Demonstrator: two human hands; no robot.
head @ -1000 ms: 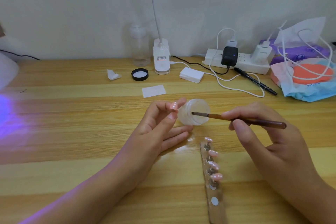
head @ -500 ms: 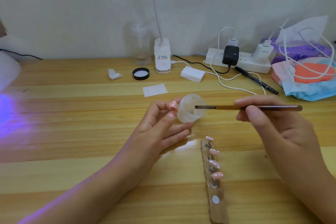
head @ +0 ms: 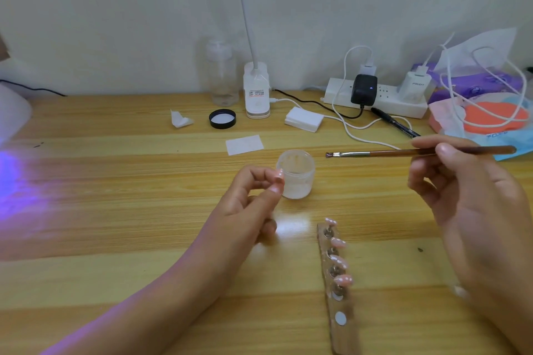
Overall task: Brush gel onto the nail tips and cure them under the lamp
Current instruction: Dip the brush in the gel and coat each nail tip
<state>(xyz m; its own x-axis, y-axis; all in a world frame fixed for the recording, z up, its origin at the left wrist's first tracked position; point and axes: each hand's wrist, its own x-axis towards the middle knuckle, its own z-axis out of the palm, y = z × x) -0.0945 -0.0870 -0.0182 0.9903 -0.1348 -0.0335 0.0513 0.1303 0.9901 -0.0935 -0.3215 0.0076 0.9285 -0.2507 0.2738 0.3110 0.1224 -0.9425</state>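
Note:
My right hand (head: 473,199) grips a brown-handled gel brush (head: 403,153), level above the table with its bristles pointing left, clear of the jar. The small frosted gel jar (head: 297,174) stands upright and uncapped on the table. My left hand (head: 248,204) is just left of it with curled fingers, thumb and forefinger pinching a small pink nail tip (head: 279,173) against the jar's side. A wooden holder strip (head: 339,291) near the front carries several pink nail tips on stands. The white curing lamp (head: 11,112) sits at the far left edge, throwing purple light.
At the back stand a clear pump bottle (head: 222,78), a white desk-lamp base (head: 256,92), the jar's black lid (head: 222,119), wipes (head: 303,119), a power strip (head: 375,96) with cables, a pen (head: 393,122) and tissue packs (head: 484,112). A paper square (head: 244,144) lies behind the jar.
The brush has come out of the jar and moved right and up. The jar, tilted in my left hand before, now stands upright on the table.

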